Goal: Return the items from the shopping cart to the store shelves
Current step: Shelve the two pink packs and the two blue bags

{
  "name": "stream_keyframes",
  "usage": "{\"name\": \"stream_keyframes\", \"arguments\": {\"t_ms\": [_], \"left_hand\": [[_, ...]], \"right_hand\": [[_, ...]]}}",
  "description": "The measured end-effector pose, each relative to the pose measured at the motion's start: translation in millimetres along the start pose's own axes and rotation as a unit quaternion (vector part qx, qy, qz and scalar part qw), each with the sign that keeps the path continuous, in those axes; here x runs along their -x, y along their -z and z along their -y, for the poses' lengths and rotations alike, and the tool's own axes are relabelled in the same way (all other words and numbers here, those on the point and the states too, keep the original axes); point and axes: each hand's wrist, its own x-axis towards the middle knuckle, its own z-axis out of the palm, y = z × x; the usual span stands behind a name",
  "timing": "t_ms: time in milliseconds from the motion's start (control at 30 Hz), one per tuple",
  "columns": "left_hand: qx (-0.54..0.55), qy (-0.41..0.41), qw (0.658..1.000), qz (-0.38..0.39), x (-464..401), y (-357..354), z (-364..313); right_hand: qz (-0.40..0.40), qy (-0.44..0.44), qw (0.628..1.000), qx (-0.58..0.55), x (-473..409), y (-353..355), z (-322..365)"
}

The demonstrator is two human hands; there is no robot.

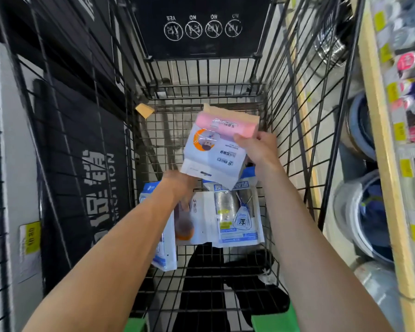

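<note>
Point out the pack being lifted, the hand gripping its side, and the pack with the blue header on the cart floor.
lifted pack (215,149): head view, white front panel.
right hand (258,149): head view, back of hand.
blue-header pack (237,216): head view, clear front.

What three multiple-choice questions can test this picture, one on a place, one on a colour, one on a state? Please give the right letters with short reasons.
1. Where are the store shelves?
A. On the person's right
B. On the person's left
C. Inside the cart

2. What colour is the band on the raised packet?
A. Green
B. Pink
C. Black

3. How is the raised packet held?
A. It lies flat on the cart floor
B. It stands on a shelf
C. The right hand grips it above the other packets

Answers:
1 A: the shelves run along the cart's right side.
2 B: the packet has a pink band.
3 C: the right hand grips its edge; the left hand is under it.
</note>
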Motion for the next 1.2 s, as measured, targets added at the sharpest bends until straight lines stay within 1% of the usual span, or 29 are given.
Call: {"name": "stream_keyframes", "arguments": {"t_ms": [133, 200, 300, 367, 467, 533, 567, 600, 667, 733, 800, 833, 900, 933, 967, 1000, 1067, 1100, 1133, 1200], "left_hand": [[0.049, 0.003, 0.995, 0.086, -16.4, 2.3, 4.8], [0.076, 0.005, 0.992, 0.099, -25.0, 1.6, 5.6], [0.108, -0.027, 0.989, 0.097, -33.0, -0.5, 4.3], [0.103, -0.054, 0.99, 0.082, -28.4, 0.0, 1.3], [0.114, -0.091, 0.988, 0.054, -22.3, 0.0, -1.2], [0.145, -0.104, 0.983, 0.045, -21.8, 1.7, 10.0], [0.177, -0.111, 0.977, 0.034, -23.4, 2.0, 17.8], [0.212, -0.116, 0.97, 0.007, -25.1, 4.3, 28.0], [0.288, -0.118, 0.948, -0.067, -26.8, 13.1, 46.7], [0.352, -0.11, 0.921, -0.129, -23.8, 26.4, 62.5], [0.367, -0.095, 0.904, -0.197, -15.4, 38.2, 74.6], [0.368, -0.074, 0.896, -0.236, -13.4, 41.2, 79.8], [0.419, -0.036, 0.864, -0.278, -11.4, 41.4, 89.8], [0.472, -0.024, 0.835, -0.281, -12.2, 39.4, 94.9], [0.533, -0.019, 0.797, -0.282, -12.0, 36.7, 98.4], [0.596, -0.02, 0.751, -0.283, -11.7, 33.5, 101.2], [0.704, -0.027, 0.647, -0.29, -9.7, 27.0, 100.2], [0.741, -0.021, 0.606, -0.289, -7.8, 24.5, 97.5], [0.764, -0.014, 0.579, -0.285, -5.8, 22.1, 92.8], [0.787, 0.009, 0.551, -0.278, -6.9, 13.9, 83.0]], "right_hand": [[-0.026, -0.029, 0.999, -0.014, 3.1, 7.0, -17.8], [-0.033, -0.02, 0.998, -0.047, 8.4, 6.7, -24.0], [-0.061, -0.023, 0.993, -0.101, 14.2, 5.7, -30.1], [-0.086, -0.042, 0.987, -0.127, 18.3, 5.6, -34.8], [-0.116, -0.062, 0.983, -0.125, 23.1, 4.8, -42.1], [-0.132, -0.084, 0.979, -0.133, 21.3, 2.8, -44.6], [-0.138, -0.103, 0.973, -0.154, 18.5, 1.1, -46.8], [-0.138, -0.123, 0.965, -0.185, 16.2, -1.5, -47.6], [-0.118, -0.155, 0.949, -0.247, 13.8, -7.6, -47.6], [-0.076, -0.18, 0.938, -0.288, 14.8, -11.5, -44.5], [-0.014, -0.186, 0.918, -0.351, 15.9, -12.3, -39.6], [0.013, -0.185, 0.901, -0.391, 17.3, -12.2, -37.9], [0.061, -0.175, 0.877, -0.444, 22.8, -12.0, -32.4], [0.079, -0.171, 0.872, -0.452, 25.0, -13.0, -29.2], [0.095, -0.169, 0.87, -0.454, 27.9, -15.4, -25.7], [0.101, -0.17, 0.869, -0.454, 29.2, -18.8, -23.5], [0.105, -0.18, 0.859, -0.467, 33.6, -26.9, -20.0], [0.106, -0.19, 0.853, -0.473, 35.3, -32.2, -19.4], [0.104, -0.203, 0.855, -0.465, 37.6, -37.8, -20.8], [0.106, -0.231, 0.866, -0.432, 45.1, -49.6, -31.9]]}}
